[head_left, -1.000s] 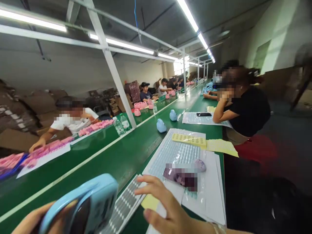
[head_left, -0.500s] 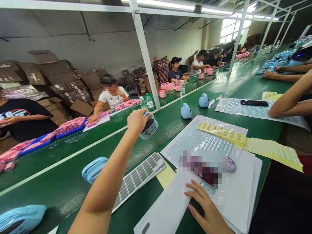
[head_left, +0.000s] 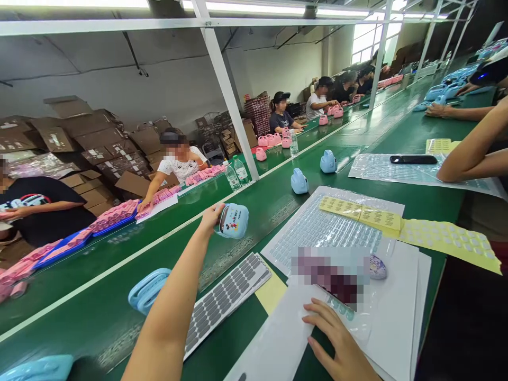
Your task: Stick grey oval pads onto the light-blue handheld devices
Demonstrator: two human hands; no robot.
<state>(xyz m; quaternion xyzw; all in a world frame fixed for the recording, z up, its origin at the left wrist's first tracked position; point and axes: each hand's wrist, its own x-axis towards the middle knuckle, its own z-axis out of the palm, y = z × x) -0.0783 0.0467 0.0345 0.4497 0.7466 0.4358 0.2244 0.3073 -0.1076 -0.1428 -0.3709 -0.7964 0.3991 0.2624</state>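
Out over the green conveyor belt, my left hand (head_left: 211,216) grips a light-blue plastic case (head_left: 234,221). Its printed face, with a cartoon figure and lettering, is turned toward me. My right hand (head_left: 337,338) rests with fingers spread at the edge of a white sheet (head_left: 273,333), holding nothing. Between my arms lies a strip of grey oval stickers (head_left: 226,299) on a white backing. Another light-blue case (head_left: 148,291) sits on the belt behind my left forearm, partly hidden by it.
Two light-blue pieces (head_left: 299,181) stand farther along the belt. Clear sticker sheets (head_left: 329,222), yellow label sheets (head_left: 361,212) and a blurred-out item (head_left: 329,272) cover the table at right. A metal post (head_left: 230,90) rises beyond. Co-workers sit across and at right.
My left hand has turned the light-blue case so its printed face shows more fully, and shifted slightly left and lower. The right hand stays nearly in place. The view has shifted a little.
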